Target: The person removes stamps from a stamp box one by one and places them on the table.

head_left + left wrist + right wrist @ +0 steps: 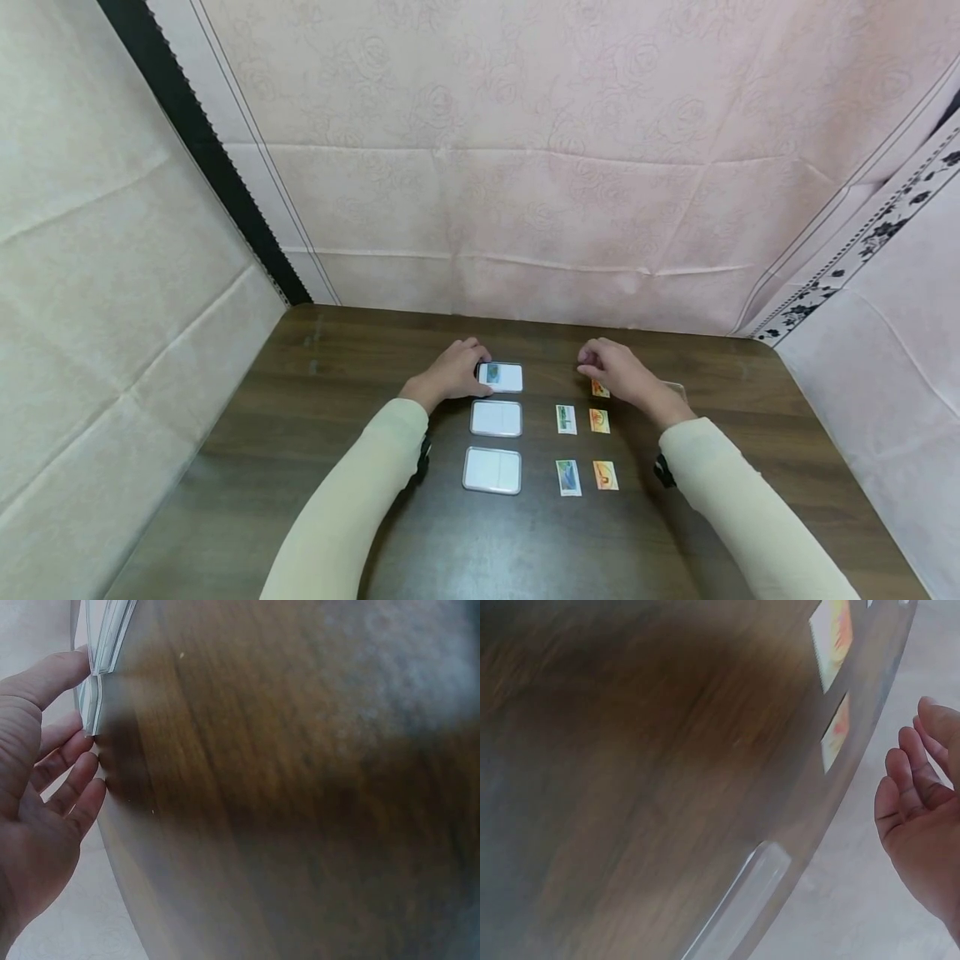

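Observation:
Three shallow, white clear-rimmed cases stand in a column in the head view. My left hand (456, 371) grips the farthest case (512, 378) at its left end, thumb on the near side and fingers on the far side. Inside that case lies a blue-green stamp (492, 373). The middle case (496, 418) and nearest case (492, 470) show only white insides. My right hand (617, 369) hovers above the farthest orange stamp (601, 390), partly covering it. Its fingers (905, 772) are loosely bent, with nothing visible between them.
Right of the cases lie a green-white stamp (566, 419), a blue stamp (568, 477) and two orange stamps (599, 421), the nearer being an orange-yellow stamp (606, 475). A clear container (742, 900) lies by the right wrist. Cloth (525, 208) hangs behind the wooden table (247, 500).

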A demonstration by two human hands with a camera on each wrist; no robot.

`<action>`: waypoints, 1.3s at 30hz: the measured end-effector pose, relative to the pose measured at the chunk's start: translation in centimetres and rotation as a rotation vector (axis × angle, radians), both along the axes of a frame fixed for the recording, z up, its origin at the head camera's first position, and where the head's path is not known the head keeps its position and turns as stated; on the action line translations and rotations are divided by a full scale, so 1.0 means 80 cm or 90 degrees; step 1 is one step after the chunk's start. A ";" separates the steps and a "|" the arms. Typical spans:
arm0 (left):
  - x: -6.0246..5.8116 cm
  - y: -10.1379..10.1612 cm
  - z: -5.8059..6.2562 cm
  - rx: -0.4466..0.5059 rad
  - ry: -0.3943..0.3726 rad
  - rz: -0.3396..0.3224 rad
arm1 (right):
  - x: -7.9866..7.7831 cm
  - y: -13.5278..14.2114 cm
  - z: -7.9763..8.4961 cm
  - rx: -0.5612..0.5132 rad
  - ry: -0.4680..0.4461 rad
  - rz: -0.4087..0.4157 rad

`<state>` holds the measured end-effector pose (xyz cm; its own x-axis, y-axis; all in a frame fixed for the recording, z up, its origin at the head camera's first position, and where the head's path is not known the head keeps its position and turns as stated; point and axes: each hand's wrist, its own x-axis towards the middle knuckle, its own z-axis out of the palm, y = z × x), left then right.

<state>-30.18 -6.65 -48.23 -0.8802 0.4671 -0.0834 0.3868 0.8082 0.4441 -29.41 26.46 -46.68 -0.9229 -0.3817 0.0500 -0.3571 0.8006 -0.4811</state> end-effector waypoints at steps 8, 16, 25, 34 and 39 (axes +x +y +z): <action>0.000 0.001 -0.001 0.006 0.004 0.002 | -0.002 -0.028 0.008 -0.024 0.003 0.022; -0.004 0.000 -0.004 -0.003 0.022 -0.011 | -0.008 -0.051 0.013 -0.034 -0.005 0.050; -0.006 0.000 -0.005 -0.010 0.017 -0.010 | -0.011 -0.079 0.014 -0.044 -0.042 0.071; -0.005 0.000 -0.005 -0.006 0.012 -0.004 | -0.015 -0.105 0.013 -0.039 -0.058 0.091; -0.006 0.000 -0.005 0.001 0.019 -0.008 | -0.017 -0.120 0.010 -0.029 -0.049 0.103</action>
